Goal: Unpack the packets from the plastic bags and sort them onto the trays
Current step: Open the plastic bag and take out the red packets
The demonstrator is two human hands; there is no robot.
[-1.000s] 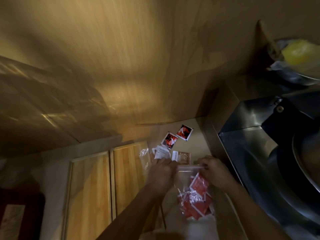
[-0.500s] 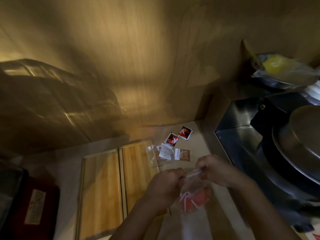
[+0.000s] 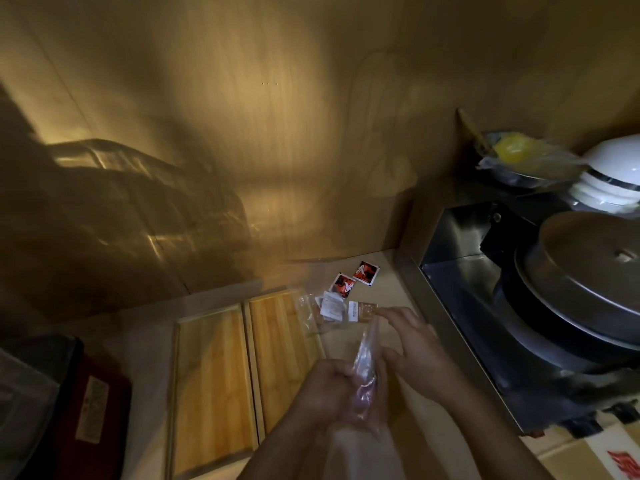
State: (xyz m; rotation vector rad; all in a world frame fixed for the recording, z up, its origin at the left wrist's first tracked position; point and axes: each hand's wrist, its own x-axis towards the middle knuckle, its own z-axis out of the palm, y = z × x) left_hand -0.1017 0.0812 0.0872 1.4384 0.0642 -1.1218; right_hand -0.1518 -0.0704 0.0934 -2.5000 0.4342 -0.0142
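Now I see the left hand [image 3: 327, 393] closed around the plastic bag [image 3: 363, 368], and the right hand [image 3: 414, 348] half open, its fingers touching the bag beside two empty trays [image 3: 249, 368].

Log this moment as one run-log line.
step: opening plastic bag | left hand: grip on bag | right hand: fingers at bag mouth | wooden trays: empty | loose packets: on counter

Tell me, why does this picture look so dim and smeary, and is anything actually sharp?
Head view: one warm pool of light on the wooden wall, corners in shadow. The hands, left and right, and the plastic bag are motion-blurred; the two trays look soft. Wide-angle bending curves the edges. The black-and-red packets read clearest.
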